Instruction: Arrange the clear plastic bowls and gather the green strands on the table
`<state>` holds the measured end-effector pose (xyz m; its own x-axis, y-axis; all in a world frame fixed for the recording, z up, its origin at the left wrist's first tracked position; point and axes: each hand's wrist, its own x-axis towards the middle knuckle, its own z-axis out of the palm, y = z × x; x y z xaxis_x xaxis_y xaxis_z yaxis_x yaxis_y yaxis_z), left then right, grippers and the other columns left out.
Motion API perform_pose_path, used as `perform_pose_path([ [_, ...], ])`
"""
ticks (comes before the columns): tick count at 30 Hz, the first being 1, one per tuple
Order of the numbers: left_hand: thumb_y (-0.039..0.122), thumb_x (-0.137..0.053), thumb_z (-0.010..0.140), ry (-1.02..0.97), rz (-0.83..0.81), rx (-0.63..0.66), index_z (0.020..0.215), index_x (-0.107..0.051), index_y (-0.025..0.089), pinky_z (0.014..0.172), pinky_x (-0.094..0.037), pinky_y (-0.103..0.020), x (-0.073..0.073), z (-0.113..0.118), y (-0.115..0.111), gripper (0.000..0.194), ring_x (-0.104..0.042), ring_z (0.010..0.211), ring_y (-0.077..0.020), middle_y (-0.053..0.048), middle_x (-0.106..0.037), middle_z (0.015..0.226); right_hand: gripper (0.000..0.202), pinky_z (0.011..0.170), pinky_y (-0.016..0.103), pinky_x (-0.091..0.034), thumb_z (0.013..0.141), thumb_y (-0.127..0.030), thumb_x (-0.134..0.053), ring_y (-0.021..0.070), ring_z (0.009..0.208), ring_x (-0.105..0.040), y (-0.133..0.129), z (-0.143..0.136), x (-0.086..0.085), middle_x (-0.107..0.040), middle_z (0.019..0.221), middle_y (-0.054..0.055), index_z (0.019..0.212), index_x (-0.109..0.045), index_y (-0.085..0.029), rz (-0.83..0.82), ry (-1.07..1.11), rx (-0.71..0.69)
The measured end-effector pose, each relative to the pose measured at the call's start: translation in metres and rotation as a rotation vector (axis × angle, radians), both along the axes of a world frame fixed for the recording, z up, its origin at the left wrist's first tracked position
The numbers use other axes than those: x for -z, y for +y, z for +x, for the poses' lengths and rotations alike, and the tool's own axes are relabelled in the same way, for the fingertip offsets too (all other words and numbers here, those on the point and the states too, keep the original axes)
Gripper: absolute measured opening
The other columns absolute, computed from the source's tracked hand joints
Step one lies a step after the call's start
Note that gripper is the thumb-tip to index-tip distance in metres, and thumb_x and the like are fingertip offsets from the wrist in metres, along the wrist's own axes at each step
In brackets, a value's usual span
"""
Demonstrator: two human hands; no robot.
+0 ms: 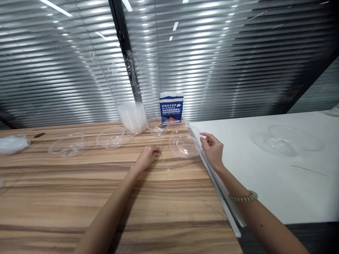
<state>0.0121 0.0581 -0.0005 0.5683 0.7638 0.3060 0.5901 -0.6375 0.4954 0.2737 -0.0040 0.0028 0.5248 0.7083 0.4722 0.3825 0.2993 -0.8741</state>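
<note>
The right hand (212,150) pinches the clear bowl (185,151) at two o'clock, overlapping the wooden table (66,197) edge; left hand (149,155), at eight, curls its fingers, hold unclear; wood spreads toward seven.

a wood-grain table (169,208) bears clear bowls (111,140) and a carton (171,110).

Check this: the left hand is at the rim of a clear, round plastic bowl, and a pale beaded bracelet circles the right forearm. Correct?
No: the head view shows the right hand at the rim of the clear, round plastic bowl, not the left hand. The pale beaded bracelet is as stated.
</note>
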Motion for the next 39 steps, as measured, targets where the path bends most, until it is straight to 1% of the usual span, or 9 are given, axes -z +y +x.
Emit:
perform_pose_path([
  [6, 0.006, -0.053, 0.078, 0.009, 0.025, 0.001, 0.075, -0.065, 0.015, 0.076, -0.044, -0.026, 0.006, 0.001, 0.003, 0.015, -0.059, 0.081, -0.0163, -0.005, -0.067, 0.082, 0.027, 0.049, 0.023, -0.035, 0.075, -0.032, -0.055, 0.0093, 0.046, -0.039, -0.001, -0.001, 0.000, -0.041, 0.050, -0.006, 0.092, -0.068, -0.014, -0.004, -0.009, -0.003],
  [16, 0.011, -0.046, 0.085, 0.243, 0.104, -0.070, 0.081, -0.058, 0.016, 0.074, -0.042, -0.028, 0.004, 0.008, -0.006, 0.014, -0.056, 0.082, -0.0186, -0.007, -0.061, 0.087, 0.027, 0.049, 0.023, -0.034, 0.075, -0.032, -0.054, 0.0088, 0.047, -0.036, 0.000, -0.002, 0.000, -0.039, 0.050, -0.006, 0.090, -0.068, -0.014, -0.004, -0.040, 0.008],
  [23, 0.009, -0.046, 0.084, 0.227, 0.148, -0.081, 0.080, -0.055, 0.017, 0.072, -0.042, -0.030, 0.005, 0.006, -0.006, 0.013, -0.055, 0.080, -0.0196, -0.007, -0.061, 0.085, 0.027, 0.051, 0.023, -0.034, 0.075, -0.030, -0.054, 0.0089, 0.047, -0.037, 0.000, -0.002, 0.001, -0.040, 0.050, -0.006, 0.090, -0.068, -0.014, 0.004, -0.071, 0.013],
  [25, 0.010, -0.047, 0.084, 0.131, 0.183, -0.111, 0.080, -0.054, 0.017, 0.071, -0.042, -0.030, -0.001, 0.009, -0.008, 0.011, -0.055, 0.078, -0.0189, -0.006, -0.060, 0.082, 0.027, 0.052, 0.023, -0.035, 0.075, -0.030, -0.053, 0.0090, 0.048, -0.038, 0.001, -0.002, 0.002, -0.041, 0.050, -0.006, 0.091, -0.068, -0.014, 0.011, -0.077, 0.012],
  [28, 0.012, -0.046, 0.086, -0.146, 0.269, -0.144, 0.081, -0.054, 0.017, 0.070, -0.043, -0.028, -0.019, 0.020, -0.014, 0.010, -0.055, 0.076, -0.0169, -0.004, -0.060, 0.080, 0.026, 0.052, 0.024, -0.035, 0.075, -0.029, -0.053, 0.0091, 0.048, -0.038, 0.003, -0.001, 0.002, -0.042, 0.051, -0.006, 0.091, -0.068, -0.014, 0.018, -0.085, 0.007],
  [30, 0.015, -0.047, 0.087, -0.278, 0.317, -0.100, 0.082, -0.055, 0.017, 0.070, -0.043, -0.028, -0.033, 0.033, -0.017, 0.010, -0.056, 0.076, -0.0163, -0.004, -0.061, 0.079, 0.026, 0.052, 0.024, -0.035, 0.075, -0.029, -0.053, 0.0091, 0.047, -0.038, 0.003, -0.002, 0.002, -0.042, 0.051, -0.006, 0.089, -0.068, -0.014, 0.022, -0.089, 0.007],
  [34, 0.016, -0.053, 0.085, -0.246, 0.308, 0.102, 0.082, -0.063, 0.017, 0.076, -0.045, -0.030, -0.056, 0.056, -0.015, 0.010, -0.059, 0.081, -0.0177, -0.005, -0.066, 0.082, 0.026, 0.052, 0.024, -0.036, 0.075, -0.030, -0.053, 0.0097, 0.048, -0.040, 0.005, -0.001, 0.003, -0.042, 0.050, -0.006, 0.089, -0.068, -0.014, 0.027, -0.063, 0.004],
  [36, 0.017, -0.056, 0.083, -0.241, 0.264, 0.104, 0.083, -0.066, 0.017, 0.079, -0.046, -0.032, -0.062, 0.059, -0.010, 0.010, -0.060, 0.084, -0.0187, -0.006, -0.068, 0.086, 0.027, 0.052, 0.024, -0.037, 0.075, -0.031, -0.053, 0.0102, 0.048, -0.041, 0.006, 0.002, 0.003, -0.043, 0.050, -0.005, 0.090, -0.068, -0.014, 0.019, -0.040, 0.020],
  [39, 0.020, -0.060, 0.081, -0.286, 0.209, 0.035, 0.080, -0.068, 0.017, 0.078, -0.047, -0.031, -0.065, 0.053, -0.002, 0.009, -0.062, 0.081, -0.0185, -0.005, -0.069, 0.084, 0.028, 0.053, 0.025, -0.038, 0.074, -0.032, -0.054, 0.0109, 0.048, -0.042, 0.007, 0.007, 0.002, -0.044, 0.050, -0.005, 0.090, -0.068, -0.014, 0.000, -0.003, 0.062],
])
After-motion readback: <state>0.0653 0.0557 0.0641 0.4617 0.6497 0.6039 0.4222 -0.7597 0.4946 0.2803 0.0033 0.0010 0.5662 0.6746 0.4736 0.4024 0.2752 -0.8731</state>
